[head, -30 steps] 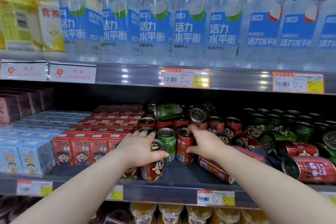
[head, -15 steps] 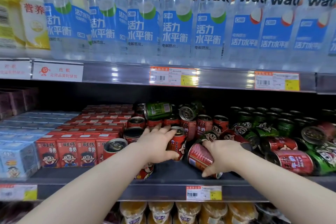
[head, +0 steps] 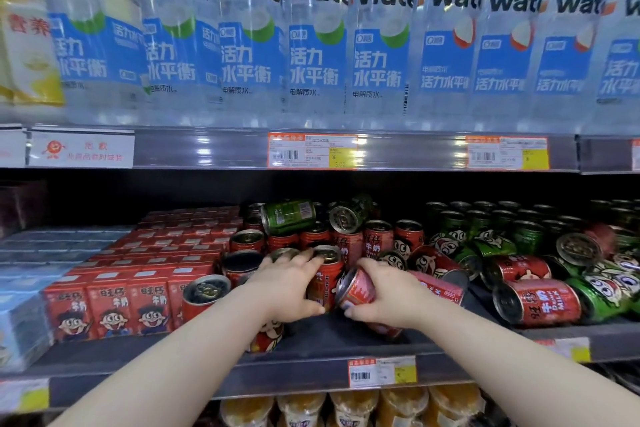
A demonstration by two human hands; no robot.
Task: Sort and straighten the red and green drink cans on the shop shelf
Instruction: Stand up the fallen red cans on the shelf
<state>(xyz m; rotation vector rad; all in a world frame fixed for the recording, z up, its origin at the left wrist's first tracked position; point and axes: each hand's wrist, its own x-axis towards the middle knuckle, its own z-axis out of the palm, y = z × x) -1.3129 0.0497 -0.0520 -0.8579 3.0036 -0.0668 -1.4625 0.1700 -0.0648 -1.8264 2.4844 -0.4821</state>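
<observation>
Bare left hand (head: 289, 288), bare right hand (head: 389, 298)

— Where do the cartons (head: 114, 305) sit?
— On the left of the shelf (head: 329, 334), standing cans (head: 377, 236) just right of them.
— And the hands?
— Middle, near the edge: the left hand (head: 287, 284) grips an upright can (head: 327, 276), the right hand (head: 388, 298) a tilted can (head: 356, 288) just right of it.
— Farther right?
— Toppled cans (head: 536, 302), heaped. Water bottles (head: 315, 55) stand one level up.

My left hand (head: 287, 288) covers most of the upright can (head: 327, 274) it grips, and my wrist hides the top of a lower can (head: 265, 336). My right hand (head: 388, 298) wraps the tilted can (head: 355, 288), hiding its middle. The bottles (head: 249, 45) are cut off above, the jars (head: 353, 406) below. The price tag (head: 311, 151) print is too blurred to read.
</observation>
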